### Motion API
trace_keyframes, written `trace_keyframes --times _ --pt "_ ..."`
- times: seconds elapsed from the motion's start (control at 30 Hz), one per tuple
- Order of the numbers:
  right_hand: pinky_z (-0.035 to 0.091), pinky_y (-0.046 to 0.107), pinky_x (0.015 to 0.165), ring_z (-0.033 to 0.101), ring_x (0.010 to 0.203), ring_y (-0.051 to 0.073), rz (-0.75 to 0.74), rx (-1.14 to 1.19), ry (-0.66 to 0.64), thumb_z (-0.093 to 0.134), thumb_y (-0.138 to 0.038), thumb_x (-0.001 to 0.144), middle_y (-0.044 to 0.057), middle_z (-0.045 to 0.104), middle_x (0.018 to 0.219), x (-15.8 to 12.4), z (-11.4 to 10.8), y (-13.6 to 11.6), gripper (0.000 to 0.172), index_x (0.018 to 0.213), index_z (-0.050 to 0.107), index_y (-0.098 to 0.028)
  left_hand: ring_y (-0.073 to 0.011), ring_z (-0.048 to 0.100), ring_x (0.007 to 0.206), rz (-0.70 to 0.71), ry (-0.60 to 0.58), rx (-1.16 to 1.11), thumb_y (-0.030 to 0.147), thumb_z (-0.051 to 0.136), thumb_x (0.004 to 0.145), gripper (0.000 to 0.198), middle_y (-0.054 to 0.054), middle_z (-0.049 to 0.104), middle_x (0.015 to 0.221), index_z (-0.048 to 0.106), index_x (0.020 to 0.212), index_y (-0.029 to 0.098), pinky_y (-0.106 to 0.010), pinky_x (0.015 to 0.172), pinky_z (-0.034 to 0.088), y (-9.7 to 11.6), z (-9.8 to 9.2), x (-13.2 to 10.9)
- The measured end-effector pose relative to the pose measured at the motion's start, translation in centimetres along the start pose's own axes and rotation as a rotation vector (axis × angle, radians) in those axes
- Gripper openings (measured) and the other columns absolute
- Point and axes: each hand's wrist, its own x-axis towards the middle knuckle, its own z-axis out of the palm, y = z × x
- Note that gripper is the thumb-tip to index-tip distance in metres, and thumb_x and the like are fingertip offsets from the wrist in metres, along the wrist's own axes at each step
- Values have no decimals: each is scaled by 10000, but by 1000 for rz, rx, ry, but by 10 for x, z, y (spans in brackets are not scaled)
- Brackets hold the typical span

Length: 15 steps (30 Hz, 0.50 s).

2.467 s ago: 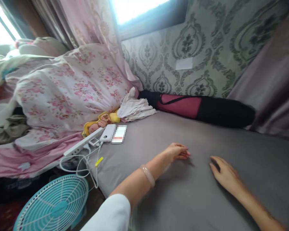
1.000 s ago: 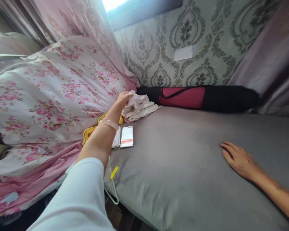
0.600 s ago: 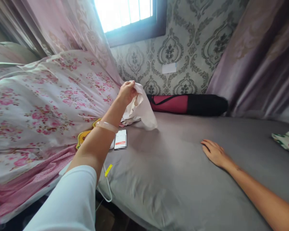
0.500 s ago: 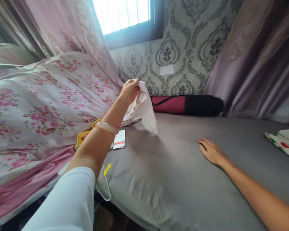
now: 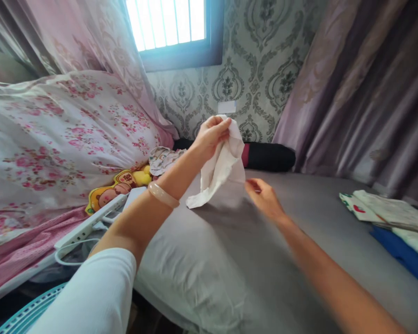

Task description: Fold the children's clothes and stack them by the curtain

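My left hand (image 5: 214,134), with a pale bangle (image 5: 163,195) on its wrist, pinches the top of a thin white cloth garment (image 5: 217,174). The garment hangs in loose folds above the grey bed sheet, its lower left tip close to the surface. At its lower right corner, the curled fingers of my right hand (image 5: 264,199) close on the edge; the fingertips are partly blurred. Behind my left forearm lies a crumpled patterned cloth (image 5: 165,159).
Folded clothes (image 5: 396,211) lie at the right on the grey bed (image 5: 281,278). A black and dark red roll (image 5: 269,157) rests along the wall. At the left are a yellow plush toy (image 5: 107,192), a white power strip (image 5: 90,220) and a blue-green basket (image 5: 35,311).
My left hand has moved right with the white garment. My right hand has come up off the sheet and leftward to the garment's corner. The view has turned slightly right.
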Motion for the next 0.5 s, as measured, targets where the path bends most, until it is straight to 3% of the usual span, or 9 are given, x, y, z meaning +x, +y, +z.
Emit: trace_keyframes --times 0.13,0.27,0.37,0.5 --pt "559 398 814 665 956 245 159 256 -50 638 -574 759 50 705 1008 3 24 -22 474 1095 581 -245 -94 614 706 -2 49 -76 273 753 776 261 25 580 688 514 714 186 -218 739 501 -38 39 -30" --pt "552 429 849 662 1005 283 302 320 -13 620 -514 774 65 712 1051 6 28 -2 401 1059 606 -232 -83 586 715 -11 123 -108 315 760 749 274 32 559 726 520 740 184 -220 750 490 -70 59 -54" --pt "563 432 805 675 966 310 371 348 -47 626 -494 755 96 727 991 9 12 22 349 957 635 -210 -79 567 704 -4 188 -58 337 759 726 278 42 547 731 530 749 180 -215 724 478 -81 51 -60" --pt "570 416 742 693 880 297 312 383 -86 701 -510 680 82 741 921 23 -27 49 424 977 635 -214 -75 518 641 9 309 150 355 744 704 263 45 532 675 554 725 174 -175 599 401 -90 25 -56"
